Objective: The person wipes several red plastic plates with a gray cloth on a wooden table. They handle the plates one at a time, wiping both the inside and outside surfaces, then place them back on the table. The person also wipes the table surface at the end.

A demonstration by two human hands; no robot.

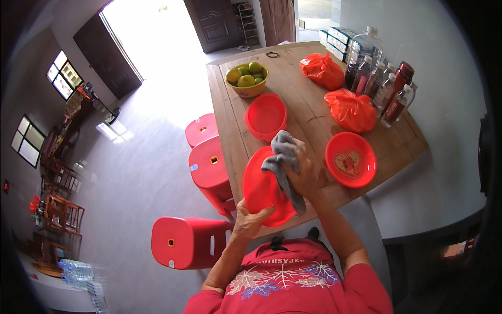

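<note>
Near the front edge of the wooden table, my left hand (249,220) grips the lower left rim of a red plastic plate (257,180), its thumb over the inner side. The plate is tilted. A grey cloth (284,157) is bunched in my right hand (301,170) and lies against the plate's upper right part, with one end hanging down over it. Just beyond the plate stands a red plastic basin (266,116). To the right of my right hand lies another red plate (361,159) with a heart-shaped pattern in its middle.
The wooden table (308,120) also bears a yellow bowl (250,93) of green-yellow citrus fruit, two tied red plastic bags (323,71), several bottles (386,94) and stacked boxes (337,42) along the wall. Red stools (209,162) stand at its left side.
</note>
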